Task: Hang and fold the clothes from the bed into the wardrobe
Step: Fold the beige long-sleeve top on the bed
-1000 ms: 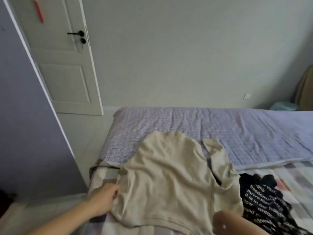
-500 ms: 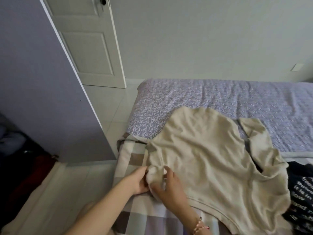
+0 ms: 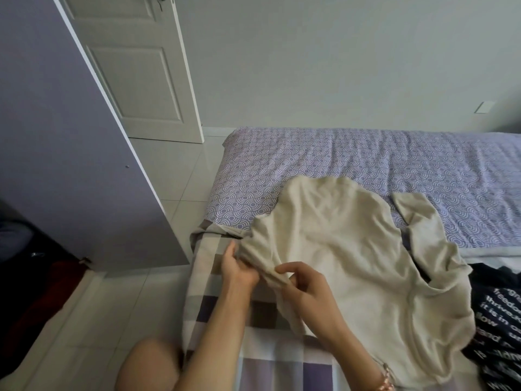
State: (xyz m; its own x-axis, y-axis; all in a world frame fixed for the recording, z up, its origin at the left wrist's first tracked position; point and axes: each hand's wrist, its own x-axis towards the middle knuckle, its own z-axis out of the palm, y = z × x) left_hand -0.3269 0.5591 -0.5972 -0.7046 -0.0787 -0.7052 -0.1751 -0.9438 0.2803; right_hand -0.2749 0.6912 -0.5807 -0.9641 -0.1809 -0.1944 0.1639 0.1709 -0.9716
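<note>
Beige shirt: lies spread and wrinkled on the near part of the bed, one sleeve trailing to the far right, its left edge bunched up between the two hands.
Left hand: fingers curled on the bunched left edge of the shirt, gripping it.
Right hand: just beside the left hand, thumb and fingers pinching the same fold of shirt; a beaded bracelet sits on the wrist.
Dark garment: printed with white lettering, on the bed at near right, touching the shirt's right edge.
Wardrobe: its lilac panel stands at left; the dark opening at near left holds dim dark and reddish shapes that I cannot tell apart.
Bed: a checked sheet covers the near side, a purple patterned blanket the far side, under the shirt's far end.
Room: pale tiled floor lies between wardrobe and bed; a white panelled door is at far left; a plain wall with a wall plate is at far right.
Person: a bare knee shows at the near edge, left of the bed.
</note>
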